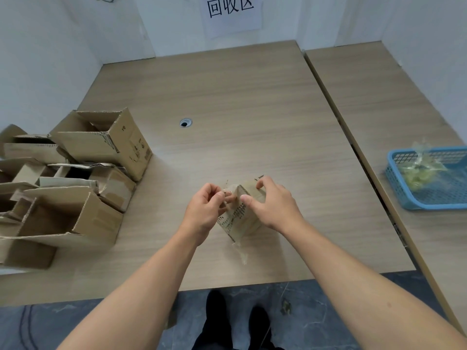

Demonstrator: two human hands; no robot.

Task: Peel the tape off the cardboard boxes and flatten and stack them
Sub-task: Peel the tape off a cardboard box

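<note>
Near the front edge of the pale wooden counter (252,97), open surface beyond, my right grip (275,205) clasps a small brown cardboard box (243,222), my left grip (204,208) pinching its clear tape (226,188).

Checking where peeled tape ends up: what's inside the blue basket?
A crumpled wad of clear, yellowish tape lies in the basket, one strip sticking up past the rim. The frame cuts off the basket's right part, so anything there is unseen.

Small cardboard box (242,215) held above table (252,109), right hand (273,200) gripping it, left hand (206,205) pinching tape (225,190)
</note>
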